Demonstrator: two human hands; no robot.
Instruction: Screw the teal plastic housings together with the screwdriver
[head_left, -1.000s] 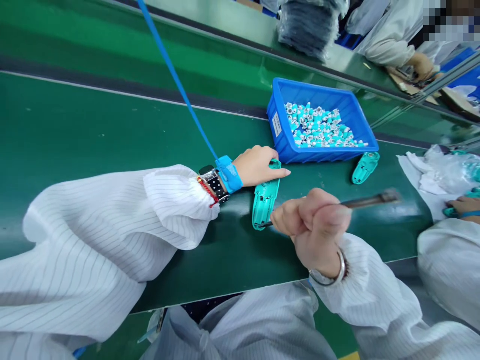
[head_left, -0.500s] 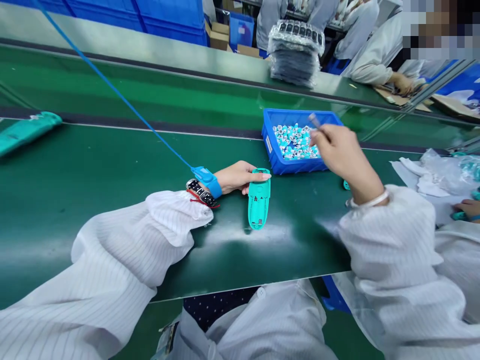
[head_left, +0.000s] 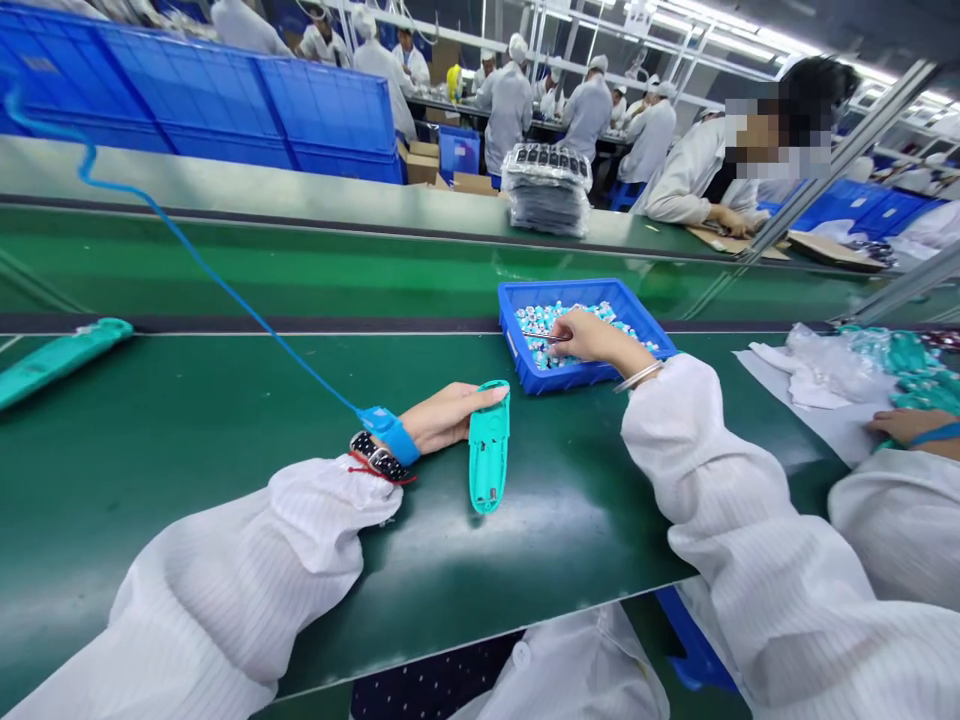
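My left hand (head_left: 450, 415) is closed on the upper end of a teal plastic shell (head_left: 489, 455), thumb on top. The shell hangs tilted with its hollow inner side up, small metal contacts showing at the lower end. Over the blue bin (head_left: 529, 375), my right hand (head_left: 589, 337) pinches a pair of thin metal tweezers (head_left: 546, 337). Their tips point left above many small white-and-teal parts (head_left: 611, 315) in the bin. Whether the tips grip a part is too small to tell.
Another teal shell (head_left: 64, 360) lies at the far left of the green table (head_left: 225, 420). A blue wrist-strap cord (head_left: 232, 290) runs up leftward. At right are crumpled white wrapping (head_left: 814, 365) and a co-worker's hand (head_left: 911, 425). Stacked trays (head_left: 551, 190) stand beyond.
My right hand has gone from above the bin's right side down and left to its parts. My left hand still holds the shell. The view has tilted up.
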